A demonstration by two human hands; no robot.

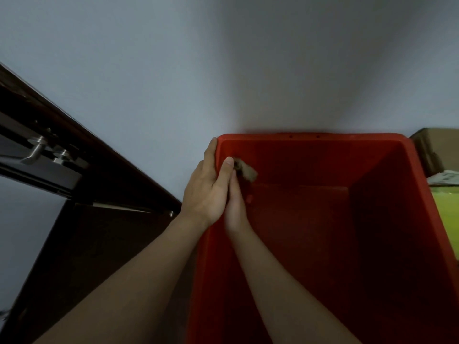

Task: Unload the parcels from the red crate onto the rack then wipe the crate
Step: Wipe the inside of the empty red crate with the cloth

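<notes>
Surroundings: a dark brown wooden door stood at the left of the frame, with a brushed-metal lever handle at middle left. A plain, matt grey-blue wall filled the upper half. At the right edge a brown cardboard box sat beside the crate's far right corner, with a bright green surface below it. A pale item between them was too blurred to identify.

Task item: the red crate occupied the lower right of the frame, its far rim against the wall. It was smooth moulded plastic, rectangular, with rounded corners, walls tapering toward a flat floor, and two small holes in the far rim.

My left grip was closed over the crate's left rim near the upper left corner, thumb inside, fingers outside against the wall.

My right grip reached inside along that same left wall, partly hidden behind my left thumb, and had hold of a small, crumpled, beige-grey cloth at its fingertips. Blur hid the exact finger position. The cloth lay near the crate's inner far left corner.
</notes>
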